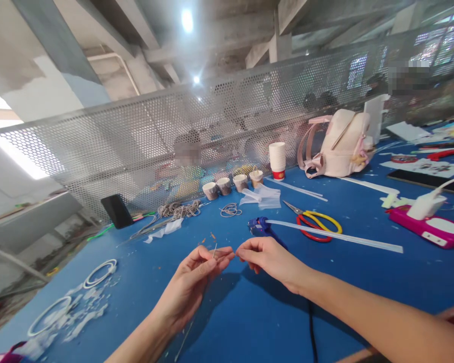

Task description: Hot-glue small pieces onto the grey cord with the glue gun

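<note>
Blue tabletop, thin strand pinched in left hand

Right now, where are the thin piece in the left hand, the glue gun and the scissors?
Thin piece (pixel 215 250): head view, on the length rising from the left hand (pixel 196 275).
Glue gun (pixel 261 228): head view, on its blue body.
Scissors (pixel 303 215): head view, near where the red and yellow handles meet.

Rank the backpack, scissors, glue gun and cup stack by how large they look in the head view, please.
1. Backpack
2. Scissors
3. Glue gun and cup stack: too close to rank, as the right hand partly hides the gun.
</note>
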{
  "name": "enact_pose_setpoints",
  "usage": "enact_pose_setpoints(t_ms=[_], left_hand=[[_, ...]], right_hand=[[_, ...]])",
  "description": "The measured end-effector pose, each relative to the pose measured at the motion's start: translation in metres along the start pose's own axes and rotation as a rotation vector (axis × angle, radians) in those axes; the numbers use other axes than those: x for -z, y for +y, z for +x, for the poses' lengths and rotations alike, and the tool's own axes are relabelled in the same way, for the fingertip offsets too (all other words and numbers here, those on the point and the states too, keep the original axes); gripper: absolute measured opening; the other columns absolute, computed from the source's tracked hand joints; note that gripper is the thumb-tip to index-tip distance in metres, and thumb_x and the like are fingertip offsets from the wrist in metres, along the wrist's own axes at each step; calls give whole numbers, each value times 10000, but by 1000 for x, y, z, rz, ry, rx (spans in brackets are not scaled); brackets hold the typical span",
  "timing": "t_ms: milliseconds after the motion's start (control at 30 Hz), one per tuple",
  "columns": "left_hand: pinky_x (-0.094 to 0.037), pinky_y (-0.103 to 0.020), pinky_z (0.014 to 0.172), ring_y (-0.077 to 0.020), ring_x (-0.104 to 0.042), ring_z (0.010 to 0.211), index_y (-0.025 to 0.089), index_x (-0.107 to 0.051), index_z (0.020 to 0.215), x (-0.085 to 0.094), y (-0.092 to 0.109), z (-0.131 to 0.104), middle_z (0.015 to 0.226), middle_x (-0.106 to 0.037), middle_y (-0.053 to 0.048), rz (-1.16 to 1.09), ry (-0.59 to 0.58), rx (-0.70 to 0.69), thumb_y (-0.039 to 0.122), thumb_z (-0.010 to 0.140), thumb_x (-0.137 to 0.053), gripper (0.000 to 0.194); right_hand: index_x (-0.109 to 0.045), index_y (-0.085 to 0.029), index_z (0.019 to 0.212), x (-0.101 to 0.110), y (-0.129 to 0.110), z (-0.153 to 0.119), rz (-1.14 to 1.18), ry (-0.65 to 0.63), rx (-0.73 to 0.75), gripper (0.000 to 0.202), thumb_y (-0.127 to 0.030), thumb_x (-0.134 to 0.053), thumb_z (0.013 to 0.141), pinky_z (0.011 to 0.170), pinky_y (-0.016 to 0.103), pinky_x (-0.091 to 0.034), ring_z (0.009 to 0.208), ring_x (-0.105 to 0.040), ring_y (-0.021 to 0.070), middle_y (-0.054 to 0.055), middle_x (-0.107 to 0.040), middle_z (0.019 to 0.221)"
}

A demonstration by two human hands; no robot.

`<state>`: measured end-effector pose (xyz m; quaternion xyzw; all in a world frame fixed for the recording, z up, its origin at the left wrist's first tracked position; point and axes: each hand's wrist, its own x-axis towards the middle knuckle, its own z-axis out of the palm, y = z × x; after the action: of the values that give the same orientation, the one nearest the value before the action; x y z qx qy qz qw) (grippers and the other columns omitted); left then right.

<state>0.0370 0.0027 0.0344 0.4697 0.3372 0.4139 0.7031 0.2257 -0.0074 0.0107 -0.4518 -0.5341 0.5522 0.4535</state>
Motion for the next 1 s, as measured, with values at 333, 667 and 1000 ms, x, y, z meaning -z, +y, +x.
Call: enact_pose_setpoints(t_ms=[333, 667, 1000], left_hand=[[-340, -348, 1048, -216, -599, 1094, 162, -610, 654, 14, 1, 14, 1019, -723, -113, -17, 54, -15, 183, 728, -706, 123], [-359, -343, 1038, -217, -598, 1095, 162, -612, 659, 12, -2, 15, 977, -732, -108, -20, 87, -12, 181, 728, -704, 117], [-376, -324, 1017, -208, -621, 1042, 156, -614, 630, 9, 0, 20, 937, -735, -87, -33, 120, -19, 171, 684, -739, 137]], right_hand=[[-603, -203, 711, 74, 9, -19, -1036, 347, 10, 247, -443, -568, 759, 579, 266, -360, 666, -566, 191, 41, -634, 755], [-548, -183, 684, 56, 21, 39, -642, 195, 94, 100, -249, -521, 754, 511, 245, -323, 506, -455, 133, -43, -468, 512], [-583, -194, 662, 24, -11, -21, -428, 91, 135, 265, -373, -482, 829, 514, 235, -359, 474, -457, 115, -41, -501, 494]])
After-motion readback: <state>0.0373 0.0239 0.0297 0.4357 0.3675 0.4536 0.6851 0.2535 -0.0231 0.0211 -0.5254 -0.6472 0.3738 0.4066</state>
